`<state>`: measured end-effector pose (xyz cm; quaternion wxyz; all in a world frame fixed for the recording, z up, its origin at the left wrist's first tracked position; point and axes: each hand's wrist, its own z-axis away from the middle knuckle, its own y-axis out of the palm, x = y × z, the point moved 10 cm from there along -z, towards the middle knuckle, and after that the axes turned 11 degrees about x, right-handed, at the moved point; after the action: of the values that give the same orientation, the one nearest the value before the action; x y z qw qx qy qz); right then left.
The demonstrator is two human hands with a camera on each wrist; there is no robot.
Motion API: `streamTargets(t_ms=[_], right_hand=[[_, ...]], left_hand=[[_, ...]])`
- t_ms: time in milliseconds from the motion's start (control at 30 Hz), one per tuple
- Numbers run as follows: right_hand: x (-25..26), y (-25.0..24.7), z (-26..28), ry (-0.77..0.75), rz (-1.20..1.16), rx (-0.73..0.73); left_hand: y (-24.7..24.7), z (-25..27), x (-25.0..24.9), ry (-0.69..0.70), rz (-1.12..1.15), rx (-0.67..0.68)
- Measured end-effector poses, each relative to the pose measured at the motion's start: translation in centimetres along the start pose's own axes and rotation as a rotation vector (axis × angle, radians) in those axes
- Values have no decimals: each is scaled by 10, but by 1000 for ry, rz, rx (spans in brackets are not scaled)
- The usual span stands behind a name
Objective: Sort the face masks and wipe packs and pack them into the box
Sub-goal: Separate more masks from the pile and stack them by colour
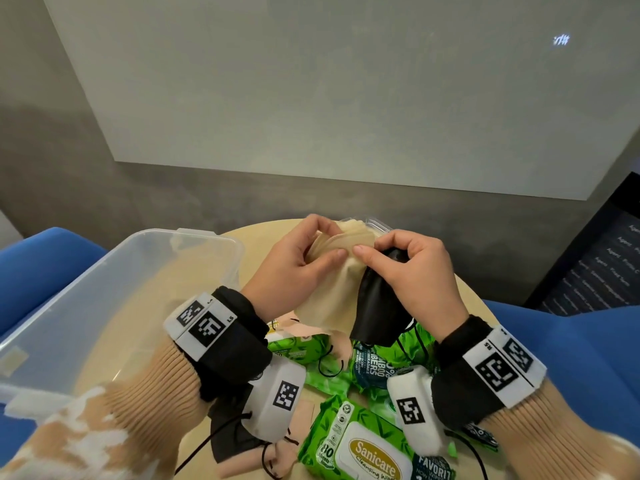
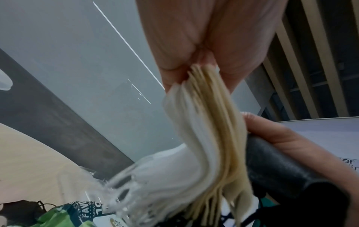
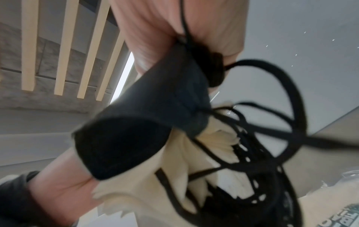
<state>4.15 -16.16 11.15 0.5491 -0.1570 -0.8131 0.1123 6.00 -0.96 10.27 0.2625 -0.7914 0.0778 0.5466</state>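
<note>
Over on your left, the clear plastic box [image 1: 114, 271] looks like it's got nothing in it yet, so packing hasn't really started as far as I can see. Moving in, your left hand [image 1: 294, 268] is curled round a stack of cream face masks [image 1: 332, 271], thumb pinching the top edge, held up above the round table [image 1: 474, 299]. Right next to it your right hand [image 1: 412, 271] has its fingers closed on a black mask [image 1: 381, 306], with the thumb pressing into the cream stack too. So you're mid-sort, splitting colours. Below your wrists it's still a mess: green wipe packs [image 1: 363, 441] lying loose on the table, plus another black mask [image 1: 232, 441] and pinkish masks [image 1: 287, 455] near the front edge. I'd guess most of the job is still ahead of you
</note>
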Motion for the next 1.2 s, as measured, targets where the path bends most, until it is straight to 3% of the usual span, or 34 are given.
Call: streamTargets(t_ms=[100,300,500,633,767,867,1000,1200], right_hand=[[-4,4,0,31,-40,79],[-15,-7,2,94,-249,232],[-15,4,7,132,-322,382],[-3,10,2,54,-313,343],[7,3,-3,-11,-309,205],[3,-7,-7,-32,-228,149],[-11,11,-3,23,-227,372],[-19,27,7,102,-447,623]], left_hand=[[-6,0,1,-1,25,-30],[-34,1,8,-44,-155,-145],[-20,1,12,-121,-177,-22],[-3,-3,-1,-81,-77,46],[-7,-8,-5,-24,-157,-23],[-7,-10,-4,-5,-157,33],[8,-9,-9,57,-184,190],[20,-7,-8,49,-187,345]])
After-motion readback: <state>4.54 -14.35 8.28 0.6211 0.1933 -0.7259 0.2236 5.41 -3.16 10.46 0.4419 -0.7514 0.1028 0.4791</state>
